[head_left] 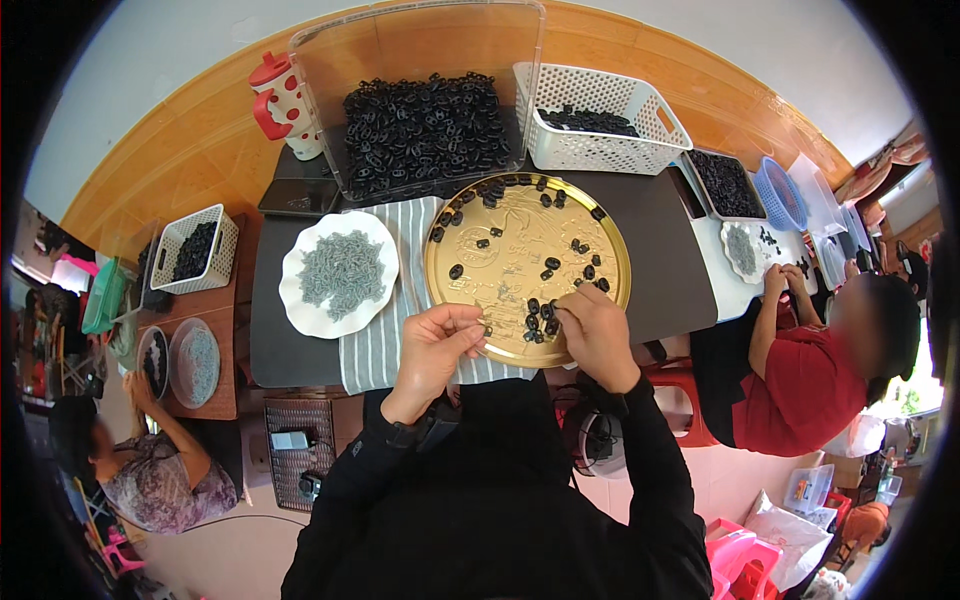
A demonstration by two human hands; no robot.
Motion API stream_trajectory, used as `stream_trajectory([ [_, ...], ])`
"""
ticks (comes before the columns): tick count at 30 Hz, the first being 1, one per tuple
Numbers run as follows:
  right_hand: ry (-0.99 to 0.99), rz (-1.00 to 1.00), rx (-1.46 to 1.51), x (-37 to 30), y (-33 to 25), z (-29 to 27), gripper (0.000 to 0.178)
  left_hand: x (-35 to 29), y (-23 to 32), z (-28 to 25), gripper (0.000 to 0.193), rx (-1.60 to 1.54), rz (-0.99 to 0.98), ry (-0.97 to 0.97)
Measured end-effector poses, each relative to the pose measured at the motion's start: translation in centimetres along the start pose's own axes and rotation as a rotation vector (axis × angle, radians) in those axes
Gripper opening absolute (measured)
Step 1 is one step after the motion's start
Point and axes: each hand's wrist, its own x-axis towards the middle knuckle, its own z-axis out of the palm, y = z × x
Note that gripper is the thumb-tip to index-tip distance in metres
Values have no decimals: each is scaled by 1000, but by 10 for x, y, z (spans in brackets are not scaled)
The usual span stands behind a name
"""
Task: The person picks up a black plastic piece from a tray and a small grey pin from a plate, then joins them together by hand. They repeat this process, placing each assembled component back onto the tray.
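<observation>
A round gold tray (pixel 470 285) sits before me, with small black oval plastic pieces (pixel 552 263) scattered on it, each with holes. At the tray's near left edge my left hand (pixel 436 352) is closed in a pinch. A tiny dark piece (pixel 487 332) shows at its fingertips, too small to name. Over the tray's near right part my right hand (pixel 600 336) has its fingers bent down beside a cluster of black pieces (pixel 540 318); what they hold, if anything, is hidden. To the left, a white scalloped plate (pixel 292 292) bears a heap of small grey pieces (pixel 345 270).
Behind the tray stand a clear bin (pixel 335 165) and a white basket (pixel 610 150), both with black pieces. A red-and-white tumbler (pixel 290 110) and a phone (pixel 298 197) are at back left. A striped cloth (pixel 372 360) lies under the tray. Seated people work on either side.
</observation>
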Motion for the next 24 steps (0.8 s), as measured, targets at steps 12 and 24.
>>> stream_trajectory([
  [12,-196,-270,-279,18,4,11,25,-1,-3,-4,23,-1,-22,-49],
  [24,-272,-406,-414,10,-2,14,11,-1,-7,-4,23,-22,-11,-64],
])
